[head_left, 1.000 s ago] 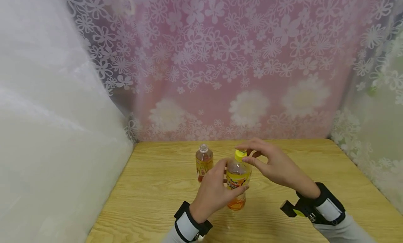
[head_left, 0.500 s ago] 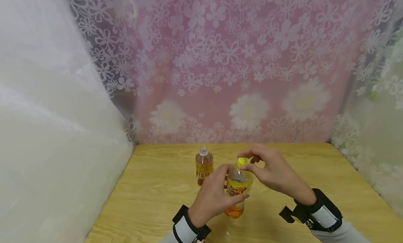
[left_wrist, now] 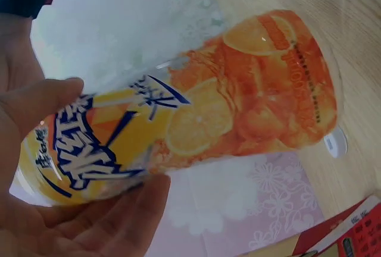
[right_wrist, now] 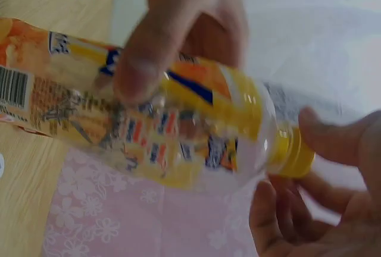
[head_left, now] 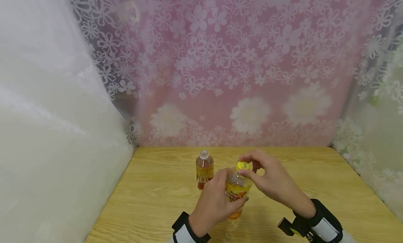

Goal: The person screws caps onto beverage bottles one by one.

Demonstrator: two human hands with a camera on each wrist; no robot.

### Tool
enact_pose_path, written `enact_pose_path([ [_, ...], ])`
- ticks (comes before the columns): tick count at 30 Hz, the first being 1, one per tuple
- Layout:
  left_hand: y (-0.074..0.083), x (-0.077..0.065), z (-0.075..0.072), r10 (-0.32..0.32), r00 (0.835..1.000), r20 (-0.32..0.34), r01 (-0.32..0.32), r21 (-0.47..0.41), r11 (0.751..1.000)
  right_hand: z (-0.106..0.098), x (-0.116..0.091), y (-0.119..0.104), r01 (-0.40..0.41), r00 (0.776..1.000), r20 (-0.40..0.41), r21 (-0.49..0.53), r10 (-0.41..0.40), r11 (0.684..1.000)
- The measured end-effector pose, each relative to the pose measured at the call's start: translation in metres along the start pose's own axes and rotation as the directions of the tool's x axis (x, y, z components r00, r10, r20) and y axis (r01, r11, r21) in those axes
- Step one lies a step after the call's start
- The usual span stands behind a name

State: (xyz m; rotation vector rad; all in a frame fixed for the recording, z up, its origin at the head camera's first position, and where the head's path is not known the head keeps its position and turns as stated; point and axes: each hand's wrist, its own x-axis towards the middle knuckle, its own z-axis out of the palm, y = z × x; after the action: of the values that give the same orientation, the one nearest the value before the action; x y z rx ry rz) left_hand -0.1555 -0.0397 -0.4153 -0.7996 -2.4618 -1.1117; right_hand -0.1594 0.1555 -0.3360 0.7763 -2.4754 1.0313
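Observation:
A clear plastic drink bottle (head_left: 237, 191) with a yellow and orange label stands slightly tilted in front of me. My left hand (head_left: 215, 202) grips it round the middle, thumb on the near side and fingers round the far side. The yellow cap (head_left: 243, 166) sits on the bottle's neck, pinched between thumb and fingers of my right hand (head_left: 272, 181). In the right wrist view the cap (right_wrist: 294, 153) is close against the neck. The left wrist view has the label's fruit pictures and the bottle's base (left_wrist: 318, 84). Whether the base touches the table cannot be told.
Behind my left hand a second bottle (head_left: 204, 171), without a cap, stands upright with brownish liquid low inside. A small white disc (left_wrist: 337, 143) lies on the wooden table (head_left: 157, 187). Floral curtains (head_left: 201, 78) hang behind the table and at its right side.
The whole head view has shifted, with everything lower in it now. My right thumb and fingers have turned a little round the cap, while my left hand keeps its grip on the bottle.

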Motion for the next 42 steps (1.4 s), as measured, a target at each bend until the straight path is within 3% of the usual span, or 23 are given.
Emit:
enact_pose_path([
  [4, -0.004, 0.002, -0.008, 0.021, 0.999, 0.046, -0.018, -0.065, 0.998, -0.005, 0.007, 0.01, 0.068, 0.996, 0.052, 0.068, -0.071, 0.995],
  [8, -0.004, 0.001, -0.009, 0.005, 0.999, 0.048, -0.001, -0.087, 0.996, 0.0, 0.009, 0.011, 0.109, 0.993, 0.034, 0.046, -0.11, 0.993],
  [15, -0.012, -0.003, -0.017, 0.037, 0.994, 0.102, -0.018, -0.178, 0.984, 0.001, 0.004, 0.005, 0.106, 0.994, 0.013, 0.019, -0.106, 0.994],
  [17, -0.014, -0.004, -0.029, 0.041, 0.993, 0.106, -0.016, -0.23, 0.973, -0.004, 0.002, 0.006, 0.101, 0.995, 0.018, 0.039, -0.101, 0.994],
  [19, -0.016, -0.006, -0.048, 0.024, 0.997, 0.068, -0.006, -0.254, 0.967, -0.01, 0.0, 0.009, 0.083, 0.996, 0.019, 0.06, -0.084, 0.995],
  [21, -0.022, -0.008, -0.073, -0.015, 1.0, -0.013, 0.012, -0.233, 0.972, -0.014, -0.002, 0.013, 0.047, 0.999, -0.004, 0.069, -0.046, 0.997],
  [23, -0.035, -0.005, -0.1, -0.063, 0.991, -0.118, 0.043, -0.168, 0.985, -0.015, -0.005, 0.019, -0.006, 0.999, -0.033, 0.071, 0.008, 0.997],
  [25, -0.057, 0.002, -0.126, -0.128, 0.967, -0.222, 0.115, -0.071, 0.991, -0.013, -0.009, 0.026, -0.068, 0.997, -0.04, 0.087, 0.072, 0.994],
  [27, -0.09, 0.012, -0.147, -0.184, 0.934, -0.307, 0.199, 0.018, 0.98, -0.006, -0.013, 0.033, -0.118, 0.993, -0.012, 0.095, 0.12, 0.988],
  [30, -0.151, 0.041, -0.161, -0.275, 0.88, -0.387, 0.325, 0.068, 0.943, 0.002, -0.017, 0.044, -0.184, 0.982, 0.067, 0.083, 0.179, 0.979],
  [35, -0.243, 0.075, -0.16, -0.432, 0.786, -0.442, 0.47, -0.025, 0.882, 0.018, -0.022, 0.058, -0.239, 0.965, 0.13, 0.073, 0.228, 0.968],
  [38, -0.278, 0.081, -0.155, -0.482, 0.761, -0.434, 0.515, -0.047, 0.856, 0.026, -0.026, 0.066, -0.266, 0.957, 0.139, 0.081, 0.254, 0.96],
  [42, -0.302, 0.08, -0.153, -0.509, 0.729, -0.457, 0.559, -0.03, 0.829, 0.034, -0.029, 0.074, -0.307, 0.941, 0.186, 0.122, 0.282, 0.944],
])
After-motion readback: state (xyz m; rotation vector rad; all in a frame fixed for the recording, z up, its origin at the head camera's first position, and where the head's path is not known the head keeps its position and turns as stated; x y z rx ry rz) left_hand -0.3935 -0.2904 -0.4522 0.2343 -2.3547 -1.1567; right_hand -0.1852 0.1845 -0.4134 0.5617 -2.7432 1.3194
